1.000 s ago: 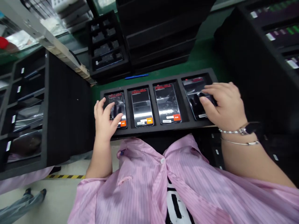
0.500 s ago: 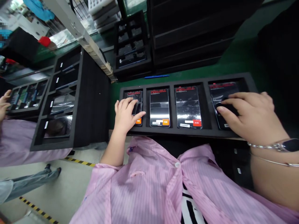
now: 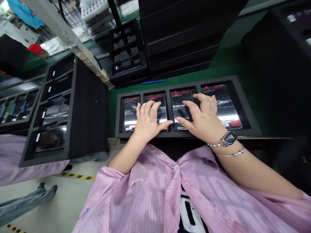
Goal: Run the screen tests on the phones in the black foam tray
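A black foam tray (image 3: 251, 127) lies in front of me, with several lit smartphones in its slots, each showing red text at the top. Over the second phone from the left (image 3: 162, 110) is my left hand (image 3: 148, 120), fingers spread and thumb out, covering part of its screen. My right hand (image 3: 202, 115), with a watch on the wrist, hovers at the third phone (image 3: 178, 103), thumb and forefinger apart. The leftmost phone (image 3: 130, 111) and the rightmost phone (image 3: 225, 106) lie uncovered for the most part. Whether my fingertips touch the glass I cannot tell.
A tall stack of black foam trays (image 3: 89, 110) with phones stands at my left. Behind are another phone tray (image 3: 128, 64), more dark stacks (image 3: 179, 48) and a blue pen (image 3: 153, 82). A white post (image 3: 70, 38) rises back left. Another person's sleeve (image 3: 43, 168) shows beyond.
My right hand has moved left from the rightmost phone to the third one. My left hand has shifted right from the leftmost phone to the second. The camera view has turned slightly.
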The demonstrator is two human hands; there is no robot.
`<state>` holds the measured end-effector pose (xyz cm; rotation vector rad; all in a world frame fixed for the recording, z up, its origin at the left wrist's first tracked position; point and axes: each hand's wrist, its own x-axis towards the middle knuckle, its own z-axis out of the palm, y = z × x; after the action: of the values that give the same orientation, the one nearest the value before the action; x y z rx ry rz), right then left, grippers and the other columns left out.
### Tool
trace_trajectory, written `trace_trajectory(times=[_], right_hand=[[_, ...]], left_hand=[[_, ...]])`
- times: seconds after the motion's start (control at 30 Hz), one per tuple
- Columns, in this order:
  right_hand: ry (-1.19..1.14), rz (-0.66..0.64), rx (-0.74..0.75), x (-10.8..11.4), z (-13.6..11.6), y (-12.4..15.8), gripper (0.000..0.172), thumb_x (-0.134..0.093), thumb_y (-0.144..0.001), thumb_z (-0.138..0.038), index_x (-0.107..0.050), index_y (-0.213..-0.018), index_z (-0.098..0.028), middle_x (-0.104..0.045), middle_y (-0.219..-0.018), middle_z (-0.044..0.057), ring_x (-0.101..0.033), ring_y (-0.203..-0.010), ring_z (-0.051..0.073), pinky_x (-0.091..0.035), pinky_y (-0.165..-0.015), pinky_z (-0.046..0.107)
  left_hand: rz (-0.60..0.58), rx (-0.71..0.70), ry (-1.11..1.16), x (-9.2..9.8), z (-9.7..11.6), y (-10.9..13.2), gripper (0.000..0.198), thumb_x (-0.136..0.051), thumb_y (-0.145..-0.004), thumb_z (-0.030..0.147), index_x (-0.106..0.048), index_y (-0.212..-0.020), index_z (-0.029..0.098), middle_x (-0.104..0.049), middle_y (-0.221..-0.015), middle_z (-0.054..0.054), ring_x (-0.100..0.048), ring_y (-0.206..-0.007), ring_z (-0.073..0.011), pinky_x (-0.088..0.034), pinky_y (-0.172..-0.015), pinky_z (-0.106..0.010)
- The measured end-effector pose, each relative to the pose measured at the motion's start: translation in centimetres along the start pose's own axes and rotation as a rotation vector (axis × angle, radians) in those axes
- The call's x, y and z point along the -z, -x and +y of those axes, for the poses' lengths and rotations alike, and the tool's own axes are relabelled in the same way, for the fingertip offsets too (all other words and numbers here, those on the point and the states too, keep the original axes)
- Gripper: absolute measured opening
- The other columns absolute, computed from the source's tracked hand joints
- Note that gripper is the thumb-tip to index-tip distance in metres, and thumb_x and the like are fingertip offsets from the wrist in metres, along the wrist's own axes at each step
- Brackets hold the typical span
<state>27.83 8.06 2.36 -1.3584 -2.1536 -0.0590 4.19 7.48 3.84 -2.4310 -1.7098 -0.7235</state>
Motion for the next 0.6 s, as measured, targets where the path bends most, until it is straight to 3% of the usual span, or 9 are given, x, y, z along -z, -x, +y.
trace_trajectory(times=[0.13, 0.2, 0.27, 0.33, 0.4, 0.5, 0.6], right_hand=[[0.002, -0.058, -0.018, 0.16, -0.14, -0.04, 0.080, -0.036, -0.105, -0.072, -0.046, -0.154, -0.010, -0.049, -0.149, 0.025, -0.043, -0.140, 0.044, -0.021, -0.121, 0.078], [0.010, -0.068, -0.030, 0.14, -0.28, -0.12, 0.081, -0.037, -0.104, -0.073, -0.048, -0.153, -0.010, -0.047, -0.150, 0.027, -0.042, -0.141, 0.045, -0.022, -0.121, 0.077], [-0.025, -0.102, -0.018, 0.12, -0.34, -0.20, 0.080, -0.035, -0.105, -0.071, -0.047, -0.154, -0.009, -0.057, -0.140, 0.024, -0.051, -0.132, 0.042, -0.021, -0.121, 0.077], [-0.065, -0.143, 0.007, 0.16, -0.33, -0.30, 0.078, -0.031, -0.107, -0.069, -0.048, -0.152, -0.008, -0.064, -0.128, 0.021, -0.058, -0.122, 0.038, -0.019, -0.121, 0.079], [-0.037, -0.156, 0.013, 0.26, -0.29, -0.39, 0.073, -0.032, -0.107, -0.069, -0.060, -0.139, -0.010, -0.062, -0.131, 0.022, -0.056, -0.124, 0.040, -0.022, -0.120, 0.079], [0.032, -0.166, 0.029, 0.37, -0.22, -0.44, 0.069, -0.034, -0.106, -0.068, -0.071, -0.122, -0.012, -0.058, -0.135, 0.023, -0.052, -0.128, 0.043, -0.029, -0.117, 0.078], [0.001, -0.146, 0.036, 0.30, -0.12, -0.34, 0.068, -0.036, -0.107, -0.065, -0.062, -0.139, -0.011, -0.061, -0.132, 0.022, -0.056, -0.124, 0.040, -0.029, -0.118, 0.077]], left_hand=[[0.025, 0.050, -0.023, 0.30, 0.15, -0.16, 0.082, -0.068, -0.083, 0.080, -0.063, -0.138, 0.019, -0.058, -0.146, -0.020, -0.047, -0.144, -0.0405, -0.019, -0.130, -0.066], [-0.050, 0.062, 0.012, 0.51, 0.37, -0.30, 0.082, -0.062, -0.089, 0.078, -0.057, -0.145, 0.018, -0.064, -0.141, -0.018, -0.057, -0.134, -0.0353, -0.016, -0.131, -0.067], [-0.151, 0.053, 0.032, 0.62, 0.56, -0.43, 0.075, -0.056, -0.095, 0.075, -0.056, -0.146, 0.019, -0.068, -0.136, -0.015, -0.063, -0.127, -0.0318, -0.014, -0.130, -0.070], [-0.190, 0.052, -0.004, 0.66, 0.69, -0.54, 0.068, -0.057, -0.094, 0.075, -0.065, -0.135, 0.020, -0.065, -0.142, -0.016, -0.056, -0.136, -0.0369, -0.014, -0.129, -0.074], [-0.193, 0.047, -0.047, 0.71, 0.74, -0.64, 0.065, -0.059, -0.091, 0.076, -0.072, -0.124, 0.021, -0.060, -0.150, -0.017, -0.047, -0.146, -0.0423, -0.014, -0.127, -0.077], [-0.226, 0.031, -0.003, 0.86, 0.69, -0.73, 0.070, -0.055, -0.094, 0.076, -0.066, -0.137, 0.021, -0.064, -0.144, -0.016, -0.055, -0.137, -0.0361, -0.010, -0.129, -0.075], [-0.194, 0.037, 0.067, 0.99, 0.50, -0.68, 0.085, -0.054, -0.093, 0.078, -0.050, -0.153, 0.018, -0.064, -0.145, -0.016, -0.056, -0.137, -0.0331, -0.013, -0.132, -0.068]])
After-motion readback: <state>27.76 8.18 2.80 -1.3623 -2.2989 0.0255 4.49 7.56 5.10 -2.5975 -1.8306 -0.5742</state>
